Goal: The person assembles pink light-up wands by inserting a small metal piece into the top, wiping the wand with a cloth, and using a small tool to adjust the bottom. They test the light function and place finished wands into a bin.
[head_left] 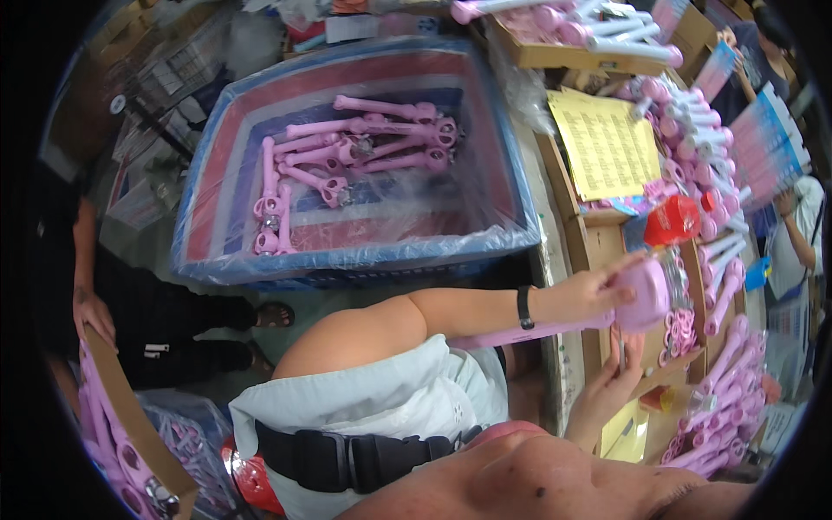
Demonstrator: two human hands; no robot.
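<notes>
Over the workbench, my left hand (594,295), with a black band at its wrist, is closed around the rounded head of a pink toy wand (646,296). The wand's long pink handle points back toward my body, below my forearm. Just beneath, my right hand (608,386) is raised with its fingers bent around a thin, dark piece too small to name. Whether that piece touches the wand cannot be made out. Beside the hands are pink rings (679,336) in a cardboard tray and a red plastic bag (672,221).
A plastic-lined blue basket (364,264) holds several pink wands. A yellow printed sheet (607,143) lies over the bench trays. Pink wands (719,412) are heaped at right. A person at left grips a cardboard box (143,425) of pink wands; other people stand at far right.
</notes>
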